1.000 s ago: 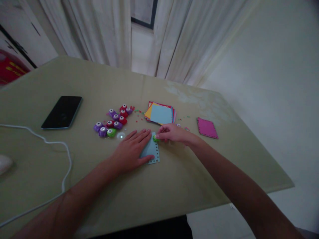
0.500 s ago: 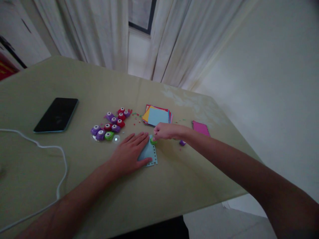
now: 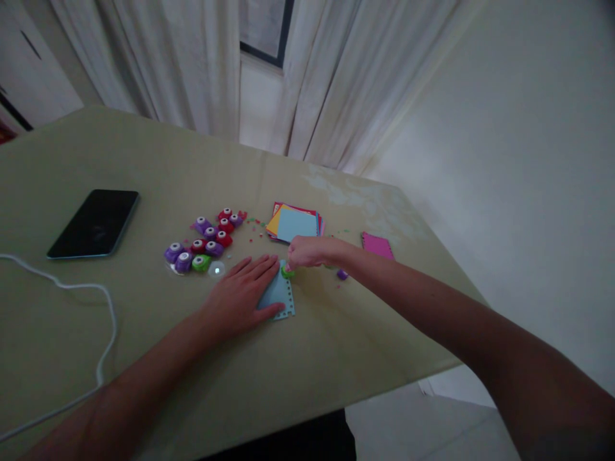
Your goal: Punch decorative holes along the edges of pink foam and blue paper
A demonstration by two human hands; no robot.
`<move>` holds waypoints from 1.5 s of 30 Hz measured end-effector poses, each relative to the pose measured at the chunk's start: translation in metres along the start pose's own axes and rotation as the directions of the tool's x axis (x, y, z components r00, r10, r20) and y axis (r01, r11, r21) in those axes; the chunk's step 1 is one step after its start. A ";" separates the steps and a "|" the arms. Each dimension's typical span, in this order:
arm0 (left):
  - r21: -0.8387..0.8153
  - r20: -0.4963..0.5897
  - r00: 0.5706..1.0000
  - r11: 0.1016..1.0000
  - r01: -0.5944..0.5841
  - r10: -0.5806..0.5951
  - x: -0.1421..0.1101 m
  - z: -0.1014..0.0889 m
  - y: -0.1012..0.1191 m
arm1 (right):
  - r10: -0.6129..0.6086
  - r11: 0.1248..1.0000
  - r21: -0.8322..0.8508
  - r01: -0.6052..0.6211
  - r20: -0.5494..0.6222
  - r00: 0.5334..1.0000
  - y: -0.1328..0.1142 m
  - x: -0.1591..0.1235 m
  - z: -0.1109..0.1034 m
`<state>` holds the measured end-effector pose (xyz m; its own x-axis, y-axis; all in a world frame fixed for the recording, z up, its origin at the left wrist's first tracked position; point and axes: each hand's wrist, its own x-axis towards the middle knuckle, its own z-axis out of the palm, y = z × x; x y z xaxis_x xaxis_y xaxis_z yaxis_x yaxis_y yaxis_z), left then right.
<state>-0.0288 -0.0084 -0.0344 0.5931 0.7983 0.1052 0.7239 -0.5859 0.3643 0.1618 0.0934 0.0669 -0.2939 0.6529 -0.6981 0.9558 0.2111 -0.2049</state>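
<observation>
We press a green punch [image 3: 287,272] onto a light blue card [image 3: 275,296].
Our left hand [image 3: 247,288] lies spread over the card while our right hand [image 3: 308,251] is on the punch at its edge; small holes line the card's side nearest the right hand. Beyond sits a stack of coloured cards [image 3: 298,224], with purple, red and green punches [image 3: 210,233] to its left.

Table [image 3: 230,384], pale green, light patch toward the far right. Directly on it: black-screened tablet [image 3: 95,223]; white cable [image 3: 106,314]; cluster of purple, red and green punches [image 3: 206,240]; paper stack [image 3: 298,225]; pink card [image 3: 377,245]; blue card [image 3: 279,296]. Scattered specks, apparently paper bits.
</observation>
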 end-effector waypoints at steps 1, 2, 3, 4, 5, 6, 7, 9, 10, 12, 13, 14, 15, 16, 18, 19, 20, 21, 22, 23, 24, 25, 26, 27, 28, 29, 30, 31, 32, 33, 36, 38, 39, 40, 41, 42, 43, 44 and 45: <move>0.003 -0.002 1.000 1.000 0.001 -0.001 0.000 0.000 0.000 | 0.004 1.000 0.000 -0.004 0.002 1.000 0.000 0.001 0.000; 0.005 -0.004 1.000 1.000 0.002 -0.002 0.000 0.000 0.000 | 0.010 1.000 0.001 -0.010 0.005 1.000 0.000 0.001 0.000; 0.006 -0.004 1.000 1.000 0.003 -0.003 0.000 0.000 -0.001 | 0.017 1.000 0.004 -0.017 0.010 1.000 0.000 0.002 0.000; 0.006 -0.003 1.000 1.000 0.003 -0.003 0.000 0.001 -0.001 | 0.027 1.000 0.009 -0.027 0.017 0.999 0.000 0.002 0.000; 0.006 -0.003 1.000 1.000 0.004 -0.004 0.000 0.001 -0.002 | 0.039 0.999 0.015 -0.039 0.025 0.999 0.000 0.003 0.000; 0.005 -0.006 1.000 1.000 0.005 -0.005 0.000 0.002 -0.002 | 0.049 0.998 0.024 -0.050 0.034 0.998 0.000 0.003 0.000; 0.005 -0.014 1.000 1.000 0.006 -0.006 -0.001 0.002 -0.002 | 0.057 0.998 0.035 -0.059 0.042 0.997 0.001 0.003 0.001; 0.006 -0.030 1.000 1.000 0.004 -0.004 -0.001 0.003 -0.003 | 0.065 0.996 0.061 -0.068 0.053 0.996 0.001 0.004 0.001; 0.009 -0.033 0.999 1.000 -0.001 0.001 -0.001 0.003 -0.004 | 0.064 0.995 0.074 -0.068 0.056 0.996 0.002 0.004 0.001; 0.017 -0.031 0.999 1.000 -0.009 0.010 -0.001 0.003 -0.004 | 0.055 0.993 0.098 -0.060 0.057 0.997 0.005 0.004 0.002; 0.020 -0.026 1.000 1.000 -0.012 0.013 -0.001 0.002 -0.003 | 0.047 0.993 0.110 -0.052 0.053 0.998 0.007 0.004 0.002; 0.022 -0.023 1.000 1.000 -0.013 0.014 -0.001 0.002 -0.003 | 0.037 0.992 0.121 -0.042 0.045 0.998 0.010 0.003 0.002; 0.023 -0.022 1.000 1.000 -0.013 0.014 -0.001 0.001 -0.002 | 0.025 0.991 0.130 -0.029 0.035 0.999 0.013 0.002 0.003; 0.022 -0.022 1.000 1.000 -0.014 0.015 -0.001 0.000 -0.002 | 0.011 0.990 0.137 -0.014 0.018 1.000 0.017 0.000 0.003; 0.018 -0.027 1.000 1.000 -0.015 0.015 0.000 0.000 -0.001 | -0.022 0.986 0.165 0.029 -0.047 0.999 0.023 -0.003 0.005; 0.016 -0.033 0.999 1.000 -0.014 0.015 0.000 0.000 -0.001 | -0.035 0.982 0.181 0.049 -0.080 0.996 0.026 -0.005 0.006; 0.014 -0.038 0.999 1.000 -0.014 0.014 0.000 0.000 -0.002 | -0.049 0.977 0.201 0.070 -0.111 0.993 0.027 -0.007 0.008; 0.013 -0.044 0.999 1.000 -0.014 0.015 0.000 0.001 -0.002 | -0.064 0.971 0.218 0.096 -0.147 0.987 0.027 -0.009 0.010; 0.013 -0.050 0.999 1.000 -0.015 0.016 0.000 0.002 -0.002 | -0.086 0.966 0.225 0.128 -0.188 0.978 0.027 -0.011 0.012; 0.014 -0.053 0.998 1.000 -0.017 0.017 -0.001 0.002 -0.003 | -0.113 0.963 0.215 0.164 -0.230 0.967 0.026 -0.012 0.015; 0.014 -0.055 0.998 1.000 -0.020 0.021 -0.001 0.003 -0.003 | -0.138 0.962 0.191 0.195 -0.274 0.952 0.025 -0.014 0.017; 0.014 -0.055 0.998 1.000 -0.022 0.023 -0.001 0.003 -0.003 | -0.160 0.963 0.161 0.217 -0.310 0.937 0.025 -0.015 0.019; 0.015 -0.054 0.998 1.000 -0.023 0.024 -0.001 0.003 -0.003 | -0.170 0.966 0.129 0.223 -0.332 0.928 0.025 -0.017 0.021; 0.016 -0.049 0.998 1.000 -0.024 0.024 -0.001 0.002 -0.003 | -0.167 0.972 0.102 0.212 -0.336 0.927 0.026 -0.019 0.022; 0.018 -0.041 0.999 1.000 -0.023 0.023 0.000 0.002 -0.002 | -0.152 0.978 0.084 0.189 -0.332 0.931 0.029 -0.022 0.023; 0.021 -0.031 0.999 1.000 -0.020 0.021 0.000 0.001 -0.002 | -0.130 0.984 0.072 0.162 -0.332 0.934 0.033 -0.024 0.022; 0.022 -0.022 1.000 1.000 -0.016 0.017 0.000 0.000 -0.002 | -0.108 0.989 0.059 0.136 -0.343 0.933 0.038 -0.027 0.021; 0.020 -0.016 1.000 1.000 -0.013 0.014 0.000 0.000 -0.001 | -0.087 0.993 0.044 0.111 -0.365 0.927 0.043 -0.030 0.020; 0.017 -0.014 1.000 1.000 -0.012 0.012 0.000 -0.001 -0.001 | -0.067 0.996 0.029 0.086 -0.392 0.917 0.047 -0.033 0.019; 0.012 -0.016 1.000 1.000 -0.012 0.012 0.000 -0.001 -0.001 | -0.053 0.998 0.013 0.064 -0.420 0.906 0.051 -0.035 0.018; 0.005 -0.024 1.000 1.000 -0.019 0.019 0.000 0.000 -0.001 | -0.049 0.999 -0.028 0.040 -0.486 0.873 0.049 -0.036 0.019; 0.007 -0.029 0.999 1.000 -0.024 0.024 0.000 0.001 -0.001 | -0.082 0.997 -0.050 0.066 -0.518 0.852 0.036 -0.030 0.021; 0.008 -0.035 0.999 1.000 -0.026 0.026 0.000 0.002 -0.002 | -0.107 0.994 -0.059 0.089 -0.529 0.842 0.027 -0.026 0.022; 0.009 -0.043 0.999 1.000 -0.028 0.028 0.000 0.003 -0.002 | -0.138 0.990 -0.070 0.119 -0.536 0.833 0.016 -0.020 0.022; 0.010 -0.053 0.998 1.000 -0.029 0.030 0.000 0.003 -0.002 | -0.174 0.985 -0.080 0.156 -0.539 0.824 0.004 -0.013 0.022; 0.011 -0.064 0.997 0.999 -0.032 0.033 0.000 0.003 -0.001 | -0.215 0.976 -0.089 0.199 -0.541 0.813 -0.008 -0.005 0.022; 0.012 -0.075 0.996 0.999 -0.037 0.038 0.000 0.003 -0.001 | -0.269 0.961 -0.099 0.257 -0.544 0.795 -0.020 0.003 0.021; 0.013 -0.087 0.995 0.999 -0.044 0.045 0.000 0.002 -0.001 | -0.340 0.935 -0.109 0.339 -0.551 0.762 -0.032 0.012 0.021; 0.014 -0.097 0.994 0.999 -0.051 0.053 0.000 0.001 -0.001 | -0.410 0.902 -0.129 0.413 -0.559 0.720 -0.044 0.020 0.020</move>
<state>-0.0291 -0.0083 -0.0361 0.5932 0.7761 0.2138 0.6973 -0.6281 0.3452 0.1141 0.0829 0.0479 -0.6112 0.7907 -0.0351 0.7384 0.5536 -0.3850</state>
